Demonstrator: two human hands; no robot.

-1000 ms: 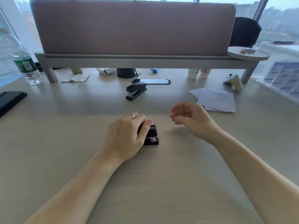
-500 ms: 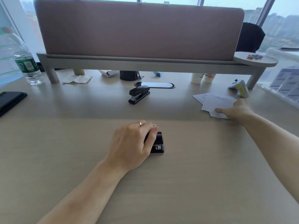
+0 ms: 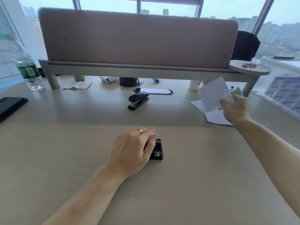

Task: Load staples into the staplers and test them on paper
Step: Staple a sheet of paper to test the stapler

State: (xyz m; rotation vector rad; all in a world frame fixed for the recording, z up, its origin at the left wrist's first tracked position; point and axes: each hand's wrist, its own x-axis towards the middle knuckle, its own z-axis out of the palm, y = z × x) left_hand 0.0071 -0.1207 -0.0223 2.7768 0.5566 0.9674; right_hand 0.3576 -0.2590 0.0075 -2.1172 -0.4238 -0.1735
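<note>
At frame right, the right hand (image 3: 233, 109) has just lifted a paper sheet (image 3: 214, 93) off the stack (image 3: 215, 116), pinching its edge; left hand (image 3: 131, 150) grips the centre black stapler (image 3: 157, 150), testing seemingly next.

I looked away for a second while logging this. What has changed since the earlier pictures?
The right hand reached out to the paper pile, took a sheet in its grip and lifted it. The left hand stayed on the near stapler; the far stapler did not move.
</note>
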